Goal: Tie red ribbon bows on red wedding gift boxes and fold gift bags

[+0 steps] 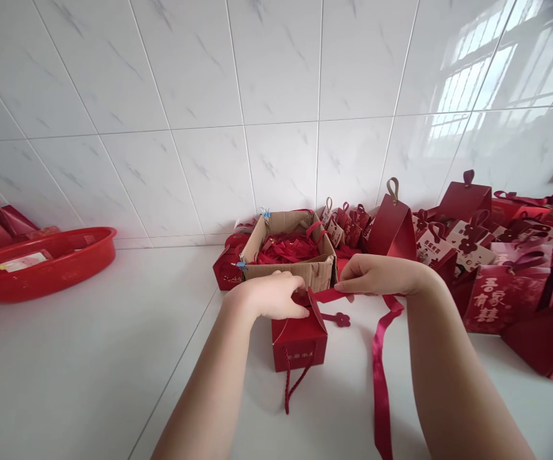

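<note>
A small red gift box stands on the white counter in front of me. A twisted red cord hangs down its near face. My left hand is closed over the box's top, with thumb and fingers gripping the raised flaps. Just to the right, my right hand pinches a shiny red ribbon. One stretch of ribbon runs from these fingers to the box top, and the long tail drops toward the counter's near side. A dark red flower-shaped tag sticks out right of the box.
Behind the box, a cardboard carton holds red ribbons or similar pieces. Many decorated red gift boxes crowd the right side. At left sits a red plastic basket. White wall tiles rise behind the counter.
</note>
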The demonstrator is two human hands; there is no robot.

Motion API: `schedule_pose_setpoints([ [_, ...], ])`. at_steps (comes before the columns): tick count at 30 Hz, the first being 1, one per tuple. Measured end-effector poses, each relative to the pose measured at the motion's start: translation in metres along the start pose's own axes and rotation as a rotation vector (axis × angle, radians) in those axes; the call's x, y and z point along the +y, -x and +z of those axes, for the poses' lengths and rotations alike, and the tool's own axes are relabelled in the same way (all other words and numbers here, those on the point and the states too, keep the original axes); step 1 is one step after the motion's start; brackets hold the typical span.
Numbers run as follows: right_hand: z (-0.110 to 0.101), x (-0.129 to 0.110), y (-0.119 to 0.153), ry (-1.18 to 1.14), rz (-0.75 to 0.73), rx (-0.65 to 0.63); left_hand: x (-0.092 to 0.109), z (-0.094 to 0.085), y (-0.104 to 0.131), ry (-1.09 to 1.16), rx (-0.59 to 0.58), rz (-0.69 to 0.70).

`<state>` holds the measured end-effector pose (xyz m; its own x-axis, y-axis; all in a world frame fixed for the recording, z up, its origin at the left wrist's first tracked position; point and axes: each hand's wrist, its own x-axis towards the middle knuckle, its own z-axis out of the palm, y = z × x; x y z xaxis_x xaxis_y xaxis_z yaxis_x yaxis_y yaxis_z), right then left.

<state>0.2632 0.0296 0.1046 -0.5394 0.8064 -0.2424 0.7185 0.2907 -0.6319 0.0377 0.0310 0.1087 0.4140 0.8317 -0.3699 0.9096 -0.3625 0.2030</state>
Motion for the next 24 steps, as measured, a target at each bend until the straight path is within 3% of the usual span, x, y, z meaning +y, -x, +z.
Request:
schedule_pose_setpoints([
  [15,0.000,0.002,-0.001,0.064,0.039,-0.004,0.004,0.001,0.003,0.015,0.006,0.016],
  [24,0.008,-0.008,-0.017,0.025,0.006,-0.066,0.003,-0.001,0.004,-0.018,0.026,0.034],
])
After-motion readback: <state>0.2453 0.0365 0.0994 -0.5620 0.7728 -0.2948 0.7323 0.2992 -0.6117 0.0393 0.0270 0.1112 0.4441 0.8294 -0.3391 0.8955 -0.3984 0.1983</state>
